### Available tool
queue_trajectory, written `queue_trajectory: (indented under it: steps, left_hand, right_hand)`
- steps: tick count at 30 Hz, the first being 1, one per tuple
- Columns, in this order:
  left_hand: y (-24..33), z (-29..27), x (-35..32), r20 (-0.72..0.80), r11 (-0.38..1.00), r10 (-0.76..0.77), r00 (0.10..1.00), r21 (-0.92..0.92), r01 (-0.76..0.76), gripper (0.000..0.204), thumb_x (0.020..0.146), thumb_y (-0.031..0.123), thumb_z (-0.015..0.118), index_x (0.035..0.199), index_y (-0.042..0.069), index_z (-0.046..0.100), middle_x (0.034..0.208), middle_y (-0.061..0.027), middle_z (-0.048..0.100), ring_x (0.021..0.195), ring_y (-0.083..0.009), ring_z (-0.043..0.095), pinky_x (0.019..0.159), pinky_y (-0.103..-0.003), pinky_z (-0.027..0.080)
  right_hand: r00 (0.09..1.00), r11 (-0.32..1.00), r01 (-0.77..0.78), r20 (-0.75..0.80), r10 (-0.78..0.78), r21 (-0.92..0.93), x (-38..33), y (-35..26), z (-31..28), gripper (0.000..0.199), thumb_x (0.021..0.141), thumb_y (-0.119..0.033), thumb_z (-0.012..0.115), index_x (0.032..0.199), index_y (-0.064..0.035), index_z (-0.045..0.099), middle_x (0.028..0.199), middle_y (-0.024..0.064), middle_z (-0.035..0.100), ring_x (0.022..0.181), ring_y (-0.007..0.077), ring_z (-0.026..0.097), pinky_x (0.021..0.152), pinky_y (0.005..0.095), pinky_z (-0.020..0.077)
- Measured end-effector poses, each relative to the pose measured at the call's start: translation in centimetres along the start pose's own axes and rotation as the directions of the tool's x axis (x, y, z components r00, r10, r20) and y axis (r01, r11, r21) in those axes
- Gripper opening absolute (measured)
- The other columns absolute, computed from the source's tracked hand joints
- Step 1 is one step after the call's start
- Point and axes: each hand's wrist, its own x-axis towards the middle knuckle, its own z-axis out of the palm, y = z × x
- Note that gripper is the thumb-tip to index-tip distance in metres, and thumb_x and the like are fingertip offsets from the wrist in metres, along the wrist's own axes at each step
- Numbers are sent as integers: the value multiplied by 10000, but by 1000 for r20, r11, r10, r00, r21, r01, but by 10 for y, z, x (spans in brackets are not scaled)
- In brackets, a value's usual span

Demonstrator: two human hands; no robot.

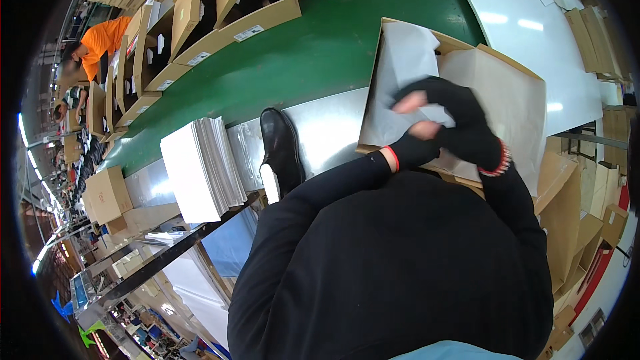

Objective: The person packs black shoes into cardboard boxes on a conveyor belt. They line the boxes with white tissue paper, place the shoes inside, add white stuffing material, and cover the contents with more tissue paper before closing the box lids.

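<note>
Over an open cardboard shoe box (pixel 368 120) lined with white tissue paper (pixel 493 87), my two hands are close together in black fingerless gloves. My right hand (pixel 463 117) arches over the box with bent fingers, smeared by motion. Pale paper shows inside its curve; whether the fingers grip it I cannot tell. My left hand (pixel 419 147) is at the box's near edge, fingers curled and partly hidden behind the right hand; what they hold is unclear. Left of the box, a black shoe (pixel 280 150) lies on the metal ledge, with something white at its near end.
A stack of white paper sheets (pixel 203 170) stands on the ledge at left. Beyond it, open shoe boxes (pixel 233 30) line the green conveyor belt (pixel 333 33). A closed carton (pixel 107 195) sits far left. A co-worker in orange (pixel 103 40) bends over the line.
</note>
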Motion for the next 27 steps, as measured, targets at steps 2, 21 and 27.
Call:
queue_trajectory:
  steps: [2, 21, 27]
  left_hand:
    - [-22, 6, -1, 108, 969, 63, 992, 232, -87, 293, 825, 91, 649, 1116, 63, 620, 1015, -90, 654, 936, -212, 628, 780, -312, 497]
    - [-35, -374, -527, -884, 180, -135, -447, -465, 867, 1232, 497, 759, 741, 1381, -17, 373, 1350, -290, 448, 1264, -419, 442, 1045, -461, 374]
    - [-39, -400, -556, -924, 163, -302, -233, -291, 943, 1113, 505, 761, 723, 1298, 6, 518, 1293, -260, 535, 1237, -391, 490, 1026, -480, 390]
  right_hand:
    - [968, 932, 252, 91, -236, -262, 28, 6, 22, 369, 818, -187, 696, 1146, -49, 597, 1158, 121, 623, 1170, 267, 536, 1019, 399, 382]
    - [967, 744, -222, -42, 252, -630, -54, 105, -6, 673, 741, -131, 763, 1350, -89, 479, 1343, 108, 520, 1268, 289, 457, 1056, 399, 353]
    - [982, 224, -181, -163, 97, -958, -38, 155, -47, 614, 790, -269, 725, 1340, -129, 490, 1333, 63, 527, 1354, 290, 355, 1106, 618, 156]
